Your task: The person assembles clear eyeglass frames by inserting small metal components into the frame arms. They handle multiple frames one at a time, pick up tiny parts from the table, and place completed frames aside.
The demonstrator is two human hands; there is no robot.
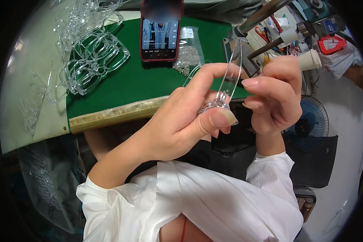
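A clear plastic eyeglass frame (222, 101) is pinched between the thumb and fingers of my left hand (181, 109). One long transparent strip of it rises from the grip toward the bench tool, and a curved rim shows behind my index finger. My fingers hide the rest of the frame. Just right of the strip, my right hand (276, 94) hovers with curled fingers. Its fingertips are apart and nothing shows between them. Both hands are raised in front of the bench's near edge.
More clear frames (94, 60) are heaped on the green mat (127, 86). Behind my hands are a red-cased phone (160, 36), a bag of small metal parts (188, 48) and a metal bench tool (250, 60). A white cup (309, 59) and blue fan (306, 117) are at right.
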